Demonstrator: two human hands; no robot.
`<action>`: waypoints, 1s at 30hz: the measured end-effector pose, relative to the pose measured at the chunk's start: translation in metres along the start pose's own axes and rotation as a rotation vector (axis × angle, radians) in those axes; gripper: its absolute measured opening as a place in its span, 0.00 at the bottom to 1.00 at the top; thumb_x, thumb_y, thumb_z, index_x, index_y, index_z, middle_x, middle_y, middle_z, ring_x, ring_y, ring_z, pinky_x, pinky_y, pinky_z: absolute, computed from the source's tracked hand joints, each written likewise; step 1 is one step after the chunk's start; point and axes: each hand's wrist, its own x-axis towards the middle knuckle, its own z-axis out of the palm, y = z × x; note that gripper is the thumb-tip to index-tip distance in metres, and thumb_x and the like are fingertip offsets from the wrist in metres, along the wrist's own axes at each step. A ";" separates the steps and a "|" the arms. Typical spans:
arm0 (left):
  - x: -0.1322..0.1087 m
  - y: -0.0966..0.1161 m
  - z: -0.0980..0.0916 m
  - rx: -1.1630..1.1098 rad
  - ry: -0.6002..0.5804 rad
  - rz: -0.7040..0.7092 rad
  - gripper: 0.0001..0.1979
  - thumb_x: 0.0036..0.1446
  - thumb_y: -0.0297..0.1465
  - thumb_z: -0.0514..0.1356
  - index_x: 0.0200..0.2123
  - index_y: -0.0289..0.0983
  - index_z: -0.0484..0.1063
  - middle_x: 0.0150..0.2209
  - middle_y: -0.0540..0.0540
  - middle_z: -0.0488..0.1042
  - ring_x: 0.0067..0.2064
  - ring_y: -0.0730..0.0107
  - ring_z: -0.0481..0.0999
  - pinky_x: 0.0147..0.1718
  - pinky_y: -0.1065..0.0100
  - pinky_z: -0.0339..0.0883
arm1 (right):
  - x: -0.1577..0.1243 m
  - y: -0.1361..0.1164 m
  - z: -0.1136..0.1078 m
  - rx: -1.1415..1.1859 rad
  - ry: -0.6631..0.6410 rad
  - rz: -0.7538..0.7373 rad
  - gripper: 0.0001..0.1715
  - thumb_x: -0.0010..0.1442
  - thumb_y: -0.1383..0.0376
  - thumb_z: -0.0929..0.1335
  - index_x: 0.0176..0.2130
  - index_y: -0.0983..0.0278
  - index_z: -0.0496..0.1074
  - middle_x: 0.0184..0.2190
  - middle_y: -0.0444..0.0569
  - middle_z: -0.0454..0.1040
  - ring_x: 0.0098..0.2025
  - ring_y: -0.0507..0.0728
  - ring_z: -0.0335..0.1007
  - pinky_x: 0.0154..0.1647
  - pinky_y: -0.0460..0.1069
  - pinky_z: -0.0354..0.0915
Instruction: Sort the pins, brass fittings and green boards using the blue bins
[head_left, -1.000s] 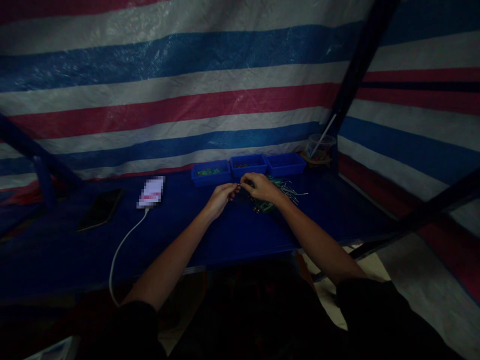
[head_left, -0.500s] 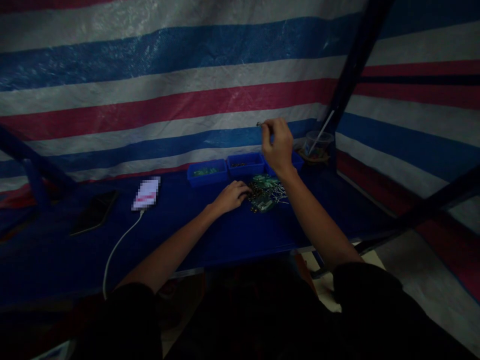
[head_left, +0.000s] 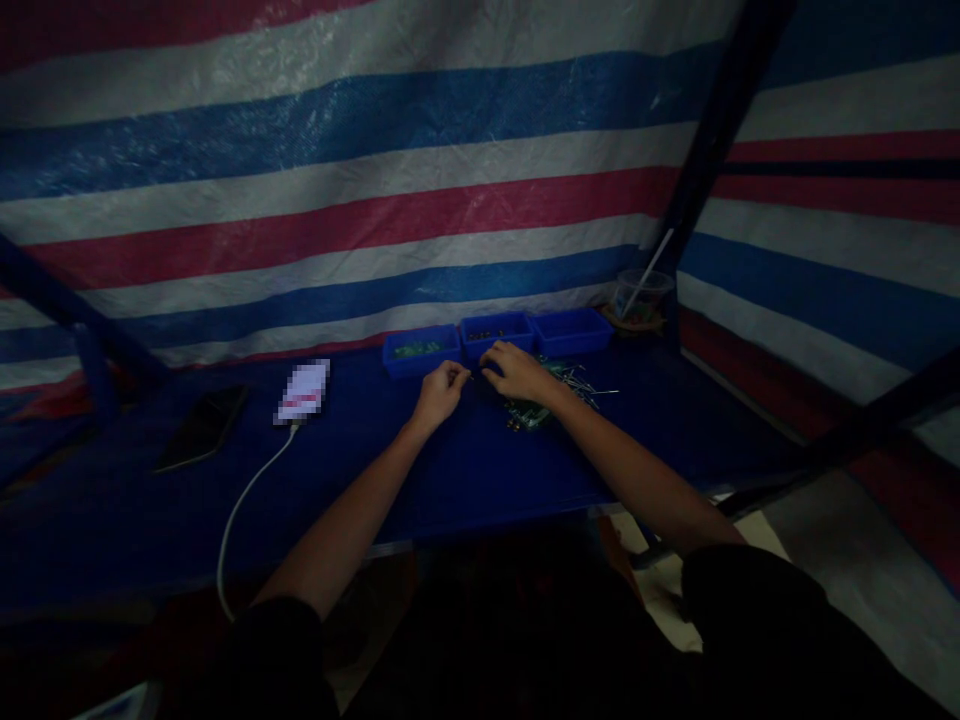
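Note:
My left hand point(head_left: 441, 394) is closed in a pinch above the blue table, in front of the left and middle bins. A tiny dark piece seems to show at its fingertips, too small to name. Close by on its right, my right hand point(head_left: 519, 374) is bent with thumb and fingers apart, and I see nothing between them. It hovers at the left side of a mixed pile of thin metal pins point(head_left: 581, 380), greenish clear pieces and small brass-coloured parts point(head_left: 514, 424). The hand and forearm hide part of this pile.
Behind the hands stand a blue bin point(head_left: 421, 352) with greenish pieces, a middle bin point(head_left: 496, 326) with small brass-coloured parts, and a right bin point(head_left: 571, 330). A plastic cup point(head_left: 643, 292) with a straw is at back right. A dark phone point(head_left: 202, 428) and a cabled lit phone point(head_left: 303, 390) lie left.
My right hand has come down and left from its raised position, where it pinched a small metal part no longer visible there. My left hand has moved left off the pile and pinched closed.

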 end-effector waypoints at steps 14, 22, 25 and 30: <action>-0.004 0.009 0.009 -0.100 0.081 -0.003 0.12 0.59 0.39 0.53 0.30 0.36 0.67 0.28 0.49 0.72 0.31 0.70 0.71 0.32 0.70 0.62 | -0.006 -0.027 -0.006 -0.203 0.046 -0.048 0.12 0.61 0.62 0.62 0.41 0.65 0.70 0.42 0.56 0.72 0.47 0.61 0.63 0.46 0.54 0.56; -0.012 0.021 0.010 0.003 -0.158 0.151 0.11 0.60 0.35 0.52 0.36 0.36 0.72 0.29 0.49 0.74 0.31 0.70 0.71 0.32 0.70 0.63 | -0.003 -0.017 -0.034 0.170 0.768 0.025 0.21 0.68 0.59 0.53 0.33 0.63 0.68 0.28 0.48 0.70 0.33 0.54 0.67 0.38 0.51 0.62; -0.024 0.031 0.018 0.156 -0.283 0.315 0.07 0.58 0.33 0.57 0.36 0.37 0.73 0.30 0.48 0.74 0.32 0.69 0.71 0.33 0.69 0.63 | -0.004 -0.018 -0.063 0.244 1.099 0.045 0.23 0.69 0.57 0.50 0.40 0.62 0.67 0.30 0.48 0.69 0.34 0.54 0.68 0.39 0.52 0.64; -0.034 0.034 0.029 0.312 -0.301 0.408 0.05 0.57 0.32 0.59 0.36 0.37 0.72 0.32 0.47 0.74 0.35 0.65 0.72 0.35 0.66 0.64 | 0.010 -0.018 -0.092 0.026 0.925 0.134 0.21 0.67 0.56 0.54 0.45 0.64 0.68 0.37 0.52 0.72 0.43 0.59 0.68 0.47 0.58 0.63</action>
